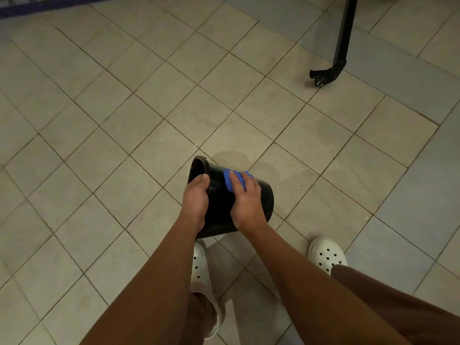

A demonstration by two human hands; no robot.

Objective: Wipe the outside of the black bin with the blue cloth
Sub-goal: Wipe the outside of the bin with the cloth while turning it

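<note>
Round black plastic bin tipped on side, over beige tiled floor, above white clogs. Left hand grips bin rim. Right hand presses folded blue cloth flat on bin's outer wall.

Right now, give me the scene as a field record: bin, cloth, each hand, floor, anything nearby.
bin: black bin, tipped over, opening toward the picture's upper left
cloth: blue cloth, bunched on the bin's outer wall
left hand: left hand grips the bin at the rim
right hand: right hand presses the cloth against the wall, fingers spread over it
floor: tiled floor, faint darker patch beyond the bin
nearby: white clogs; black stand leg with a caster, far right
</note>
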